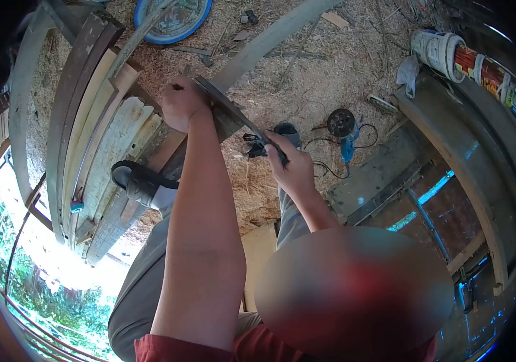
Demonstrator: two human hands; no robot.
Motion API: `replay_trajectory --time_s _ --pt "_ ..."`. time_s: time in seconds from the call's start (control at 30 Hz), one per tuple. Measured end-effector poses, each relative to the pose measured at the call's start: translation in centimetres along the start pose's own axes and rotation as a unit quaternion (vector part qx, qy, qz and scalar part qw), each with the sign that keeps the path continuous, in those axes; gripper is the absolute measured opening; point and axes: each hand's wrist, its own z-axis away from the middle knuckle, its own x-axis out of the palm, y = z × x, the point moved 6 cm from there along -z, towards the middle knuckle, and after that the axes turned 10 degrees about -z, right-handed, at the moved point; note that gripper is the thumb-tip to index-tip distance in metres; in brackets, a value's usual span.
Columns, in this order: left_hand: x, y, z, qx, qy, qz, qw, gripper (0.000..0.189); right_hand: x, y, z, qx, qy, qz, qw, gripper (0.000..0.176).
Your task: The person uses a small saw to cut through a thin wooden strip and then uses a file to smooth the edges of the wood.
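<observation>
My right hand (pixel 294 166) is closed around the near end of a long, dark, blade-like tool (pixel 240 114). The tool slants up and left, over a curved wooden board (pixel 270 36), its far end right beside my left hand (pixel 183 104). That left hand is curled into a fist at the board's left side; what its fingers wrap, if anything, is hidden. My left foot, in a dark shoe (pixel 137 181), rests by the stacked planks. Below the tool, near my right hand, sits a second dark shoe (pixel 287 130).
Curved and straight planks (pixel 83 102) are piled on the left. An angle grinder (pixel 344 128) with its cord lies on the shavings-covered ground at right. Behind it are a white bucket (pixel 439 54) and a curved wooden frame (pixel 451 145). A blue-rimmed round object (pixel 173 39) lies at the top.
</observation>
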Motion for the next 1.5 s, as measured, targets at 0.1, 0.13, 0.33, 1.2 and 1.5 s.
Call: replay_trajectory --time_s 0.1,0.13,0.33,1.2,1.5 --pt "-0.4 0.4 0.5 -0.006 -0.018 -0.003 1.000 0.054 0.9 -2.8 -2.2 -0.004 -0.017 0.047 0.999 0.032" --pt "-0.3 0.3 0.4 -0.003 -0.014 -0.008 1.000 0.053 1.4 -3.4 -3.3 0.002 -0.037 0.063 0.997 0.032" --pt "0.4 0.0 0.1 0.013 -0.009 0.001 1.000 0.051 -0.1 -1.2 -1.6 0.033 -0.031 -0.057 0.997 0.031" --pt "-0.6 0.5 0.4 0.008 0.039 0.020 0.999 0.046 0.3 -2.3 -0.6 -0.004 0.001 -0.015 1.000 0.030" --pt "0.2 0.1 -0.2 0.014 0.044 0.009 0.999 0.045 -1.7 -0.9 0.9 0.021 -0.022 0.071 0.997 0.030"
